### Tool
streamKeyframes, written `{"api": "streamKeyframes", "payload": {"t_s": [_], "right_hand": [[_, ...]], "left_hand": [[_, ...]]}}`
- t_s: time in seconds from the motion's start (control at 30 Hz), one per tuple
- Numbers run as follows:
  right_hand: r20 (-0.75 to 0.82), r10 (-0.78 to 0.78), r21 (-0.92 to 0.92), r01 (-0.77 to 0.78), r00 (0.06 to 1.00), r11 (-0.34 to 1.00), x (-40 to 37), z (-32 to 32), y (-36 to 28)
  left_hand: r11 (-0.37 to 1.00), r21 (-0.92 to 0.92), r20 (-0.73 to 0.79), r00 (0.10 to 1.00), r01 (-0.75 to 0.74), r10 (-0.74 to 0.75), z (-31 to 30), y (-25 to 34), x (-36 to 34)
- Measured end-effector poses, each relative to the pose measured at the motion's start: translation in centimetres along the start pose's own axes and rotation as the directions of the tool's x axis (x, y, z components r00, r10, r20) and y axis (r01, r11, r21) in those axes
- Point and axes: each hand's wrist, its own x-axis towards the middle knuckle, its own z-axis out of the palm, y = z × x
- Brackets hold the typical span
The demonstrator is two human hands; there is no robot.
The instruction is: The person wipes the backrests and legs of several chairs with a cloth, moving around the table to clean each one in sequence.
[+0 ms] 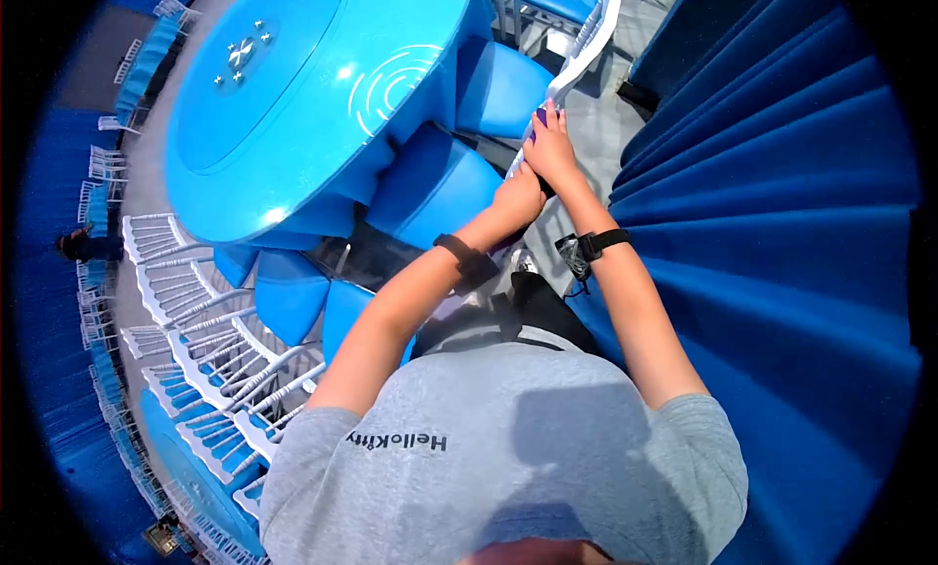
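Both hands are at the back of a white chair with a blue seat (430, 189), beside the round blue table (210, 189). My left hand (520, 195) is closed around the white chair back (515, 162), its fingertips partly hidden. Just beyond it, my right hand (551, 152) presses a small purple piece, which looks like cloth (538, 123), against the white frame. Most of this purple piece is hidden under the fingers. A second white chair back (588, 47) rises past my right fingertips, with its blue seat (500, 88) facing the table.
A pleated dark blue curtain (762, 184) hangs close on the right. Several white chairs (210, 365) crowd the left side. The table carries a round glossy turntable (293, 96) with a metal fitting (240, 53). A person in dark clothing (90, 245) is at far left.
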Motion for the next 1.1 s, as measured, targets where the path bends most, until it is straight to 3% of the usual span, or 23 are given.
{"api": "streamKeyframes", "payload": {"t_s": [0.07, 0.1, 0.13, 0.2, 0.23, 0.33, 0.47, 0.57, 0.63, 0.77, 0.87, 0.9, 1.0, 1.1], "right_hand": [[-0.034, 0.032, -0.010, -0.032, 0.999, 0.999, 1.2, 0.5, 0.2], [-0.139, -0.011, -0.017, 0.009, 0.990, 1.000, 1.5, 1.2, 0.7], [-0.126, -0.003, -0.002, 0.003, 0.992, 1.000, 1.9, 0.5, 0.2], [0.052, 0.175, 0.192, -0.182, 0.983, 0.964, 2.5, -0.8, -0.1], [-0.073, 0.141, 0.186, -0.126, 0.987, 0.974, 3.0, 0.0, 0.6], [0.097, 0.195, 0.342, -0.217, 0.976, 0.914, 5.2, 0.8, 3.0], [0.197, 0.190, 0.381, -0.253, 0.962, 0.889, 5.8, 1.0, 4.3], [0.187, 0.183, 0.346, -0.239, 0.965, 0.907, 4.6, 0.7, 3.6], [-0.139, 0.018, 0.033, -0.013, 0.990, 0.999, 2.3, 1.4, 2.8], [-0.154, -0.061, -0.143, 0.039, 0.986, 0.989, -2.3, 0.1, -0.4], [-0.150, -0.039, 0.159, 0.063, 0.988, 0.985, -5.4, 1.1, -1.5], [-0.153, -0.030, 0.196, 0.060, 0.988, 0.979, -5.9, 1.2, -1.5], [-0.177, -0.052, 0.287, 0.102, 0.983, 0.952, -7.3, 1.4, -1.7], [-0.154, -0.105, 0.201, 0.135, 0.983, 0.970, -9.6, 2.1, -2.4]], "left_hand": [[0.998, -0.057, -0.143, 0.989, 0.023, -0.031, 0.7, -0.1, 1.4], [0.997, -0.070, -0.151, 0.987, 0.035, -0.045, 0.9, -0.3, 1.8], [0.997, -0.063, -0.138, 0.989, 0.051, -0.060, 0.2, 0.0, 1.9], [0.984, -0.143, -0.020, 0.994, 0.108, -0.112, -0.8, 0.2, 2.1], [0.965, -0.241, 0.004, 0.995, 0.102, -0.104, -0.7, -0.4, 2.4], [0.902, -0.422, -0.007, 0.995, 0.086, -0.099, 0.0, -1.3, 2.6], [0.767, -0.631, 0.068, 0.993, 0.115, -0.093, 0.2, -1.6, 1.9], [0.839, -0.540, 0.030, 0.998, 0.059, -0.052, 0.5, -2.0, 1.8], [0.881, -0.471, 0.038, 0.999, 0.035, -0.019, -0.3, -1.4, 0.8], [0.812, -0.583, 0.080, 0.993, -0.022, 0.084, -1.5, -1.1, -1.9], [0.798, -0.601, 0.112, 0.984, -0.042, 0.136, -2.3, -1.2, -4.8], [0.821, -0.558, 0.072, 0.979, -0.119, 0.191, -0.4, -3.0, -5.4], [0.876, -0.473, 0.158, 0.970, -0.092, 0.187, 0.3, -4.4, -8.3], [0.854, -0.496, 0.088, 0.970, -0.155, 0.228, 0.3, -4.9, -10.2]]}}
